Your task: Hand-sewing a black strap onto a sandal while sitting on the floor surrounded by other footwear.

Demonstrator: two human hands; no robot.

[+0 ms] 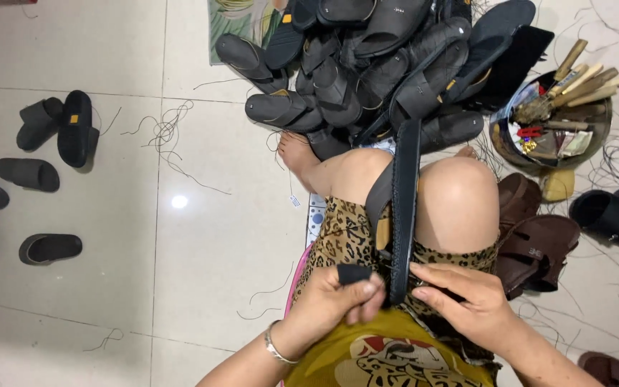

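A black sandal stands on edge between my knees, its sole toward me and its strap on the left side. My left hand pinches a small black piece by the sandal's near end. My right hand grips the sandal's near end from the right, fingers pointing left against the sole edge. A silver bracelet circles my left wrist.
A big heap of black sandals lies beyond my knees. A round tray with wooden-handled tools sits at upper right. Brown sandals lie right of my knee. Loose black sandals and thread scraps lie on the tiled floor at left.
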